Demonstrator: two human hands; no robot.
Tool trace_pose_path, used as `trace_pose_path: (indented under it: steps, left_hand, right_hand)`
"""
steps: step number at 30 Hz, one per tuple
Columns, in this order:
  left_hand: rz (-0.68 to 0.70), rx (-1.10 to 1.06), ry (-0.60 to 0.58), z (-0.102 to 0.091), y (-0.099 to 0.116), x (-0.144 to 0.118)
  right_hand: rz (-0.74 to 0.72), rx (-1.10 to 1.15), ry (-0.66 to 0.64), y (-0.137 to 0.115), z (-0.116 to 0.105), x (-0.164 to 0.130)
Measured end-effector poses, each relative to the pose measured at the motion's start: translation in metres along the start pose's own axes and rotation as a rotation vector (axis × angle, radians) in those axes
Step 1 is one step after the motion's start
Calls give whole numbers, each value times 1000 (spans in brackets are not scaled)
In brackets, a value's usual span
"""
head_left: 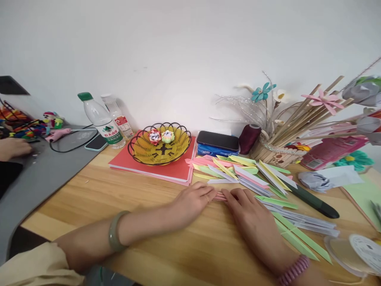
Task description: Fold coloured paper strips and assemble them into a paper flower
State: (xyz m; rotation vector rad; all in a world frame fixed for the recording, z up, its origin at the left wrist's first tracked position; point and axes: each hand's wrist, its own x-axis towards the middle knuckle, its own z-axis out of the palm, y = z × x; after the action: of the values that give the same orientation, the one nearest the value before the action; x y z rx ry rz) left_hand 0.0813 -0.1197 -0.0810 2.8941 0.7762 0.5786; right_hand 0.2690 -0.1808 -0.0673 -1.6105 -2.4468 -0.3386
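2 plastic bottles (102, 120), 2 paper flowers (161, 136) in 1 basket (143, 153), 2 phones (217, 140), 1 thread spool (248, 138).

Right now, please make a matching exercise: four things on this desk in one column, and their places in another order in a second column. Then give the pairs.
Things:
1. paper flowers
2. black pen
3. pink folded strip
4. phone

Places:
A. on the blue box
B. between the left hand and right hand
C. in the yellow basket
D. right of the paper strip pile

Pairs: 1-C, 2-D, 3-B, 4-A
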Motion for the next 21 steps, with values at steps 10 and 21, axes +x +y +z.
trace_pose_path:
  steps: [10, 21]
  left_hand:
    - [36, 93, -11, 2, 5, -6]
    - [28, -296, 252, -6, 7, -2]
  right_hand:
    - [-70, -69, 75, -6, 5, -6]
    - [-203, 1, 110, -8, -2, -5]
